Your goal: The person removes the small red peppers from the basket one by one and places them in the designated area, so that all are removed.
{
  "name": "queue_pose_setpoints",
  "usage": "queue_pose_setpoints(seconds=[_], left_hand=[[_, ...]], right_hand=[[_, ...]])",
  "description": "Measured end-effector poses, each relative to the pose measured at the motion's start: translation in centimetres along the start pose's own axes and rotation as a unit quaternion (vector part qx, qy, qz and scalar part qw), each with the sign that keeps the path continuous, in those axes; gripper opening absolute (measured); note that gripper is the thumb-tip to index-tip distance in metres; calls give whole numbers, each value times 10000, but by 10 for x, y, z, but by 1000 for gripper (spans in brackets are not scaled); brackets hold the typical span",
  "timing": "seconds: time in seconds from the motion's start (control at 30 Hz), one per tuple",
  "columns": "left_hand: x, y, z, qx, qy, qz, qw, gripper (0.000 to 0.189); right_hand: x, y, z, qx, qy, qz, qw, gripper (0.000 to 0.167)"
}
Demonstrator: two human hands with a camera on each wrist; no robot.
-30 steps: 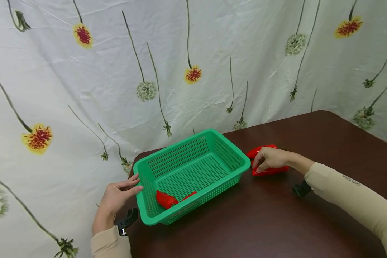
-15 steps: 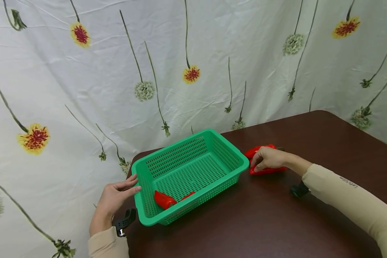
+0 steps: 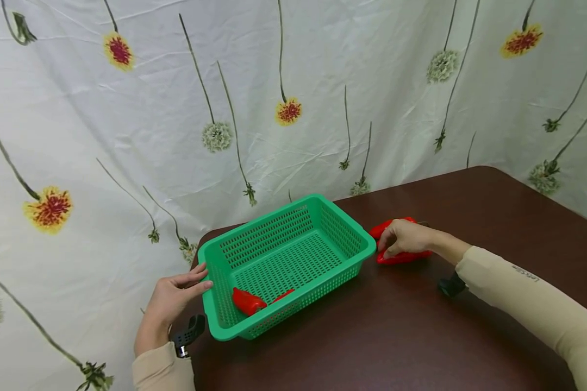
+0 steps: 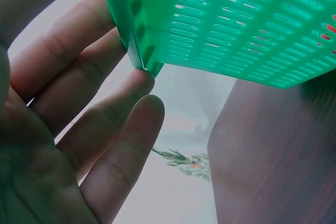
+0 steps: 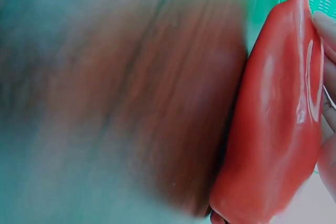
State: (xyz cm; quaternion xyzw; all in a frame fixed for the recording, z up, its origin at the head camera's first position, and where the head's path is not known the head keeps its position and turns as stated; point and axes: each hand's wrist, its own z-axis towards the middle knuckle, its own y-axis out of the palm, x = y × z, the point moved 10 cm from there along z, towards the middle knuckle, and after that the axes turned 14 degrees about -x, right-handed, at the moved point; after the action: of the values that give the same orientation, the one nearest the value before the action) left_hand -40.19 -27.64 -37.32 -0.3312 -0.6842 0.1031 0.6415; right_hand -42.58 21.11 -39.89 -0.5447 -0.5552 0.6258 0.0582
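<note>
On the table's right side, my right hand [image 3: 405,239] pinches a red pepper [image 5: 268,119] near its narrow tip, thumb and fingers bent down to it. A second red pepper [image 3: 381,228] lies just behind, partly covered by the hand. My left hand [image 3: 171,301] rests fingertips and thumb on the left rim of a green slotted basket [image 3: 342,266]. Its fingers [image 4: 107,145] look relaxed and nearly straight in the left wrist view. Inside the basket's near left corner lies a red pepper [image 3: 248,302]. A red piece [image 3: 284,294] beside it is mostly hidden by the front wall.
The dark brown table [image 3: 372,336] has its back edge close to a white flowered cloth [image 3: 166,98]. The basket stands between the two hands, its right corner close to the peppers. A black wrist strap [image 3: 189,331] sits on the left arm.
The whole scene has shifted slightly left in the head view. Both hands stay where they were, the left on the rim and the right at the near pepper.
</note>
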Motion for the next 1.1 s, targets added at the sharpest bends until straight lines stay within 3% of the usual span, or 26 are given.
queue_pose_setpoints(seconds=[0.33,0.5,0.67,0.83,1.1], left_hand=[[-2,2,0,-48,18,-69,10000,60],[-5,3,0,-26,13,-124,9999,58],[-5,3,1,-6,35,-110,9999,57],[-4,3,2,16,50,-123,9999,56],[-1,0,-1,66,55,-72,9999,56]], right_hand=[[1,-8,-1,120,42,99,9999,16],[-9,-25,-4,256,-143,294,9991,21],[-20,-47,-8,422,13,438,9981,24],[-41,-61,-3,342,-96,428,9985,26],[-97,-60,24,-197,-513,458,9974,34]])
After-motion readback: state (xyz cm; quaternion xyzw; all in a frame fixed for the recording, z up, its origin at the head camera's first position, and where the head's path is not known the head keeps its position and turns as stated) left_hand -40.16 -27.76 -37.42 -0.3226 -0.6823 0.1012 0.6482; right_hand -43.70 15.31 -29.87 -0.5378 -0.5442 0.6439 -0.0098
